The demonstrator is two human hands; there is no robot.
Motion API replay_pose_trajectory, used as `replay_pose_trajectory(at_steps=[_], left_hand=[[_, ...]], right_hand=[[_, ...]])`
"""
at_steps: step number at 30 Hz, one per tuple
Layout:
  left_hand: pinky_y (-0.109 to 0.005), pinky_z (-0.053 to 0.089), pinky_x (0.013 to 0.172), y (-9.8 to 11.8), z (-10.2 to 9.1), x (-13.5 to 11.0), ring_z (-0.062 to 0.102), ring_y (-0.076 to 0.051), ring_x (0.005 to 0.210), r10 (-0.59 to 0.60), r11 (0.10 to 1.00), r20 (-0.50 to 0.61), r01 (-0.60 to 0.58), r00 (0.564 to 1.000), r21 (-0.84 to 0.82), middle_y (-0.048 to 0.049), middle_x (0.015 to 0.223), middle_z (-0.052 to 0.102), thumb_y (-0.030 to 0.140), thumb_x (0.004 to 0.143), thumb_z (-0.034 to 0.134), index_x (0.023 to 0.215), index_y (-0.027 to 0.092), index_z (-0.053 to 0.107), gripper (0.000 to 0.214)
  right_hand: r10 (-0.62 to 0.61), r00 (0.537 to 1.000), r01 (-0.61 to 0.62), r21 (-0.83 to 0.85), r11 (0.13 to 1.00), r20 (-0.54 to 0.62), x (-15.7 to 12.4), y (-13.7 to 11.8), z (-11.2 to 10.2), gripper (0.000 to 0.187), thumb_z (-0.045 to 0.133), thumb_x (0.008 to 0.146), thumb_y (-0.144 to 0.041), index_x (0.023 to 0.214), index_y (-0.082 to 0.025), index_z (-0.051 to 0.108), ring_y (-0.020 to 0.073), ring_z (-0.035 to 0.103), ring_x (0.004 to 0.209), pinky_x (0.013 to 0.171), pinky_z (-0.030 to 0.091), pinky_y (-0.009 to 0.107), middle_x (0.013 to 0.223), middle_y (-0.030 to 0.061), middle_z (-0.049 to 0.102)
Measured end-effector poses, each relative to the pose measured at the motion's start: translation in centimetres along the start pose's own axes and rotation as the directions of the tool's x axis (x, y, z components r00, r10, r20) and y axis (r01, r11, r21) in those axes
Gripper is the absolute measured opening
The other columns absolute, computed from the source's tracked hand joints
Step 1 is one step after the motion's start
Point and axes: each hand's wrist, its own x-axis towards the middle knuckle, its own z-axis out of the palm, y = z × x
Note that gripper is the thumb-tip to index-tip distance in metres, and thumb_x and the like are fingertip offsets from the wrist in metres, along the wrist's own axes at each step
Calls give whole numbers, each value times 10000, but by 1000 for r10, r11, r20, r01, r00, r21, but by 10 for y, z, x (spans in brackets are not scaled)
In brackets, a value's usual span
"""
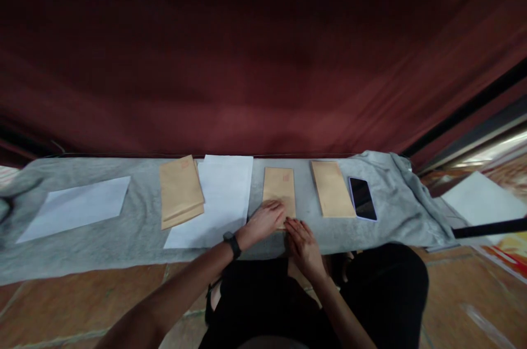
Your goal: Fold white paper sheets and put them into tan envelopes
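A brown paper envelope (279, 184) with a small reddish print lies in front of me on the grey cloth. My left hand (267, 217), with a dark watch (231, 245) on its wrist, rests on its lower part, fingers bent and pressed together on the paper. At the lower right corner, my right hand (304, 243) touches the edge with its fingers stretched out flat. Both hands cover the envelope's lower end, so that part is mostly hidden.
To the left, several brown envelopes (179, 187) overlap white paper sheets (228, 190); another white sheet (78, 208) lies farther left. More brown envelopes (334, 190) and a phone (363, 198) lie right. The grey cloth (395, 201) covers a narrow surface before a dark red hanging (247, 74).
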Motion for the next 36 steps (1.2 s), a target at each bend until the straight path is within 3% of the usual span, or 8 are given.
replay_pose_trajectory(at_steps=[2,5,9,12,21,29,36], left_hand=[[-395,310,1190,-9,5,21,429,-217,1407,-27,997,5,26,1000,78,-107,1446,557,271,1021,392,1349,136,545,386],[-418,211,1237,-21,13,51,296,-201,1492,-70,987,53,62,996,147,-67,1588,400,338,1037,342,1487,176,423,485],[-424,161,1251,-31,21,78,264,-201,1507,-143,971,30,135,989,197,-78,1616,344,417,1041,306,1526,171,369,548],[-443,162,1249,-34,24,82,268,-215,1506,-143,969,-5,141,990,200,-96,1609,352,441,1038,310,1527,159,367,567],[-399,152,1242,-26,22,37,248,-188,1512,54,979,45,-62,998,194,-113,1618,329,378,1036,346,1527,131,341,550],[-402,129,1250,-8,6,1,231,-191,1518,134,975,104,-150,985,161,-97,1621,328,321,1030,367,1523,129,341,530],[-424,200,1239,11,-9,-35,293,-241,1497,163,982,105,-172,981,82,-147,1579,394,498,995,462,1500,121,379,636]], right_hand=[[-22,1000,23,-60,998,9,-5,0,1,507,435,966,-100,1450,-229,510,231,554,1321,1163,416,517,1410,86,604],[-36,999,39,-105,994,32,-4,-1,0,530,431,959,-90,1471,-217,482,223,536,1341,1167,416,497,1441,82,578],[-36,999,41,-121,992,39,-2,-1,1,529,415,957,-84,1469,-201,483,218,531,1346,1174,409,484,1455,86,564],[-25,999,29,-120,992,35,-2,-2,1,517,425,959,-95,1460,-203,496,218,543,1336,1173,410,484,1442,86,576],[-32,999,32,-95,995,11,-2,-1,1,511,423,964,-111,1453,-234,504,225,575,1303,1147,439,491,1406,84,608],[-29,999,32,-95,995,35,-7,4,3,430,418,1010,-182,1425,-211,528,237,569,1303,1155,410,515,1382,102,625],[-54,999,54,-90,995,0,-8,10,7,354,460,1031,-256,1363,-222,577,240,606,1250,1136,419,517,1315,97,669]])
